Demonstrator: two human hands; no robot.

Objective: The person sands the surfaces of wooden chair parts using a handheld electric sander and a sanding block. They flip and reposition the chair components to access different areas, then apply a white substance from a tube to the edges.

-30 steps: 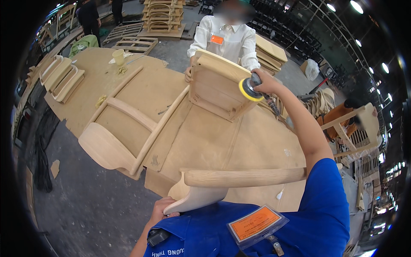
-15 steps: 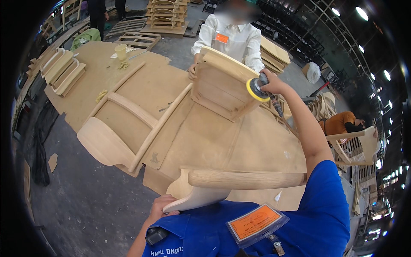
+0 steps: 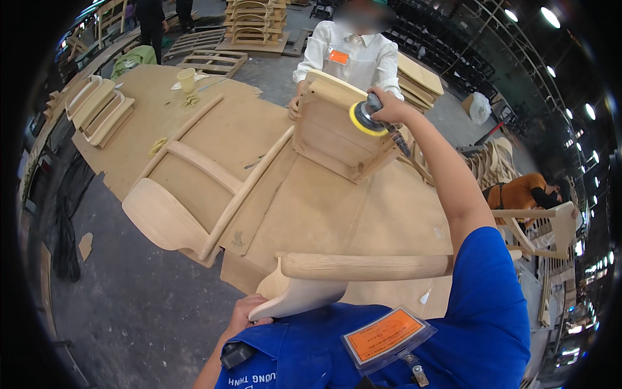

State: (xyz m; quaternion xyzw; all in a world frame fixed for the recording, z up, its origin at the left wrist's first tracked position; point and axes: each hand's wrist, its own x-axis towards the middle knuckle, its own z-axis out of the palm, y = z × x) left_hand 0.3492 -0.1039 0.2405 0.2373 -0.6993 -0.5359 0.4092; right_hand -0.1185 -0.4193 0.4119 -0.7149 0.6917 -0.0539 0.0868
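My right hand (image 3: pixel 388 106) is wrapped round a round power sander (image 3: pixel 370 119) with a dark body and a yellow-edged pad. It is held at arm's length in front of a square wooden seat frame (image 3: pixel 327 129), tipped up on the far side of the table; whether the pad touches the wood I cannot tell. Close to my body my left hand (image 3: pixel 249 314) grips the edge of a curved wooden chair back (image 3: pixel 301 295). A thick round wooden leg (image 3: pixel 369 267) runs rightward from that chair back, passing behind my right sleeve.
Brown board (image 3: pixel 311 207) covers the table. Another chair frame (image 3: pixel 162 214) lies on its left part, with a yellow cup (image 3: pixel 186 80) farther off. A co-worker in a white shirt (image 3: pixel 356 55) stands opposite. Stacked chair parts (image 3: pixel 97 111) sit at far left. Someone in orange (image 3: pixel 518 198) bends at right.
My right hand has moved left and slightly up with the sander, from the seat frame's right edge to in front of it. My left hand keeps its grip on the chair back.
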